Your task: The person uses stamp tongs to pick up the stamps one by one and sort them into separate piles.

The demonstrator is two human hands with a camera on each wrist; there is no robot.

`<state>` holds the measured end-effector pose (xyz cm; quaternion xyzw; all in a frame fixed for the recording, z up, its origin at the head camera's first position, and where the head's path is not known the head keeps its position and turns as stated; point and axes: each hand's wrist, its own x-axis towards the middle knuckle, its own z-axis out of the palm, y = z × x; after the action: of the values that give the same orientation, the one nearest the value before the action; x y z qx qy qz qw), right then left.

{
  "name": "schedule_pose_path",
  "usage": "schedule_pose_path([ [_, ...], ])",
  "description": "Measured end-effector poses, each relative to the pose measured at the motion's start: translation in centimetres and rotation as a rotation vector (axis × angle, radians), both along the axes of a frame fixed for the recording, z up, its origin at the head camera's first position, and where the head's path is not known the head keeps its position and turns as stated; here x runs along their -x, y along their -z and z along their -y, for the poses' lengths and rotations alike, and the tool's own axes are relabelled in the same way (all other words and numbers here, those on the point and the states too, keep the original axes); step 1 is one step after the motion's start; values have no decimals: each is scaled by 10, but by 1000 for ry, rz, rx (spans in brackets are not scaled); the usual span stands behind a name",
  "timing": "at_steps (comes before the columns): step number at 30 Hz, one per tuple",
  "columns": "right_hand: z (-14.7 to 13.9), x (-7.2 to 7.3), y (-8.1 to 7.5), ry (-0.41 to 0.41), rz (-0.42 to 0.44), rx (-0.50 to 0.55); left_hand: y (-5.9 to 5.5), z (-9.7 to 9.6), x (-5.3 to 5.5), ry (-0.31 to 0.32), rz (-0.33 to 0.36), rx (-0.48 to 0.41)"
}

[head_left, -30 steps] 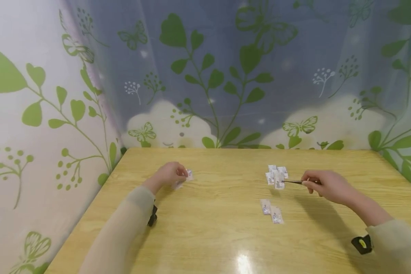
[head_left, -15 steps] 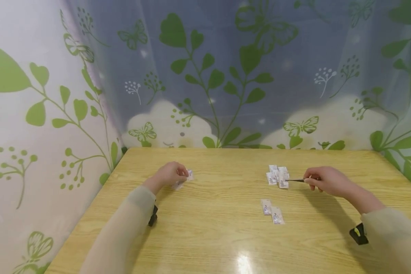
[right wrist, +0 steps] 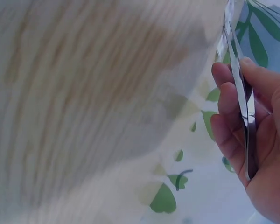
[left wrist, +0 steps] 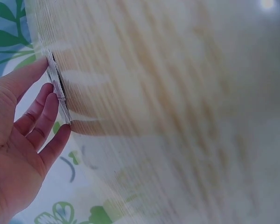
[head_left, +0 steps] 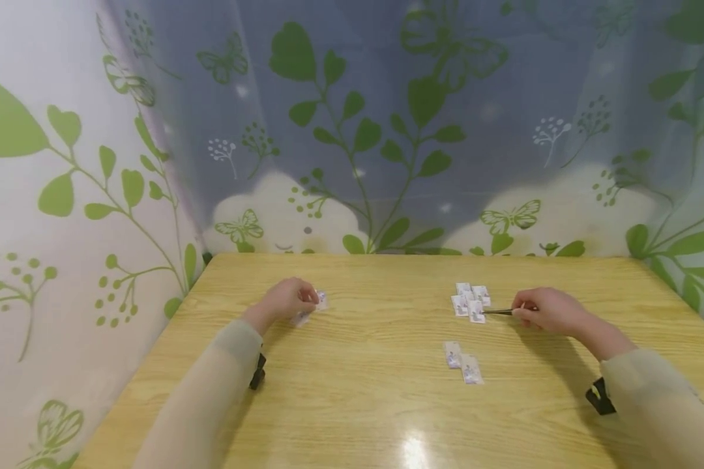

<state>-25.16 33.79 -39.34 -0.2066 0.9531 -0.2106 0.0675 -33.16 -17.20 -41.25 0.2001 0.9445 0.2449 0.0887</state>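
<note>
My right hand (head_left: 548, 309) grips a pair of tweezers (right wrist: 242, 102) between thumb and fingers. In the head view the tweezers' tips reach the front packet (head_left: 476, 312) of a small cluster of white printed packets (head_left: 461, 305) on the table's right side. Whether the tips still pinch that packet is hard to tell. At the far left of the table, my left hand (head_left: 287, 299) rests its fingertips and thumb on a few similar small packets (left wrist: 57, 86). Those packets (head_left: 321, 299) are partly covered by the fingers.
Two more packets, one (head_left: 452, 355) and its neighbour (head_left: 472, 369), lie touching in front of the cluster. Everything lies on a wood-grain table (head_left: 352, 391). A leaf-patterned curtain (head_left: 352, 163) hangs along its back edge and sides.
My right hand has shifted the packet at the tweezers slightly right, then back left and down to the cluster's front, uncovering the packet behind. My left hand has stayed in place.
</note>
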Motion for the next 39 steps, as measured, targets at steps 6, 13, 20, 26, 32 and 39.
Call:
schedule_pose_path([
  [6,-3,-6,-11,50,-3,-14,-1,1,-1,1,9,3],
  [13,17,-3,-28,45,-37,43,-1,1,0,-4,6,3],
  [20,58,9,-37,-2,-57,73,-1,1,0,6,0,-3],
  [26,95,24,-36,-64,-77,65,-2,2,-3,19,-1,-16],
  [32,133,39,-29,-115,-65,67,1,3,0,-3,5,-14],
  [39,179,50,-16,-179,-91,36,0,2,-1,-17,1,-10],
])
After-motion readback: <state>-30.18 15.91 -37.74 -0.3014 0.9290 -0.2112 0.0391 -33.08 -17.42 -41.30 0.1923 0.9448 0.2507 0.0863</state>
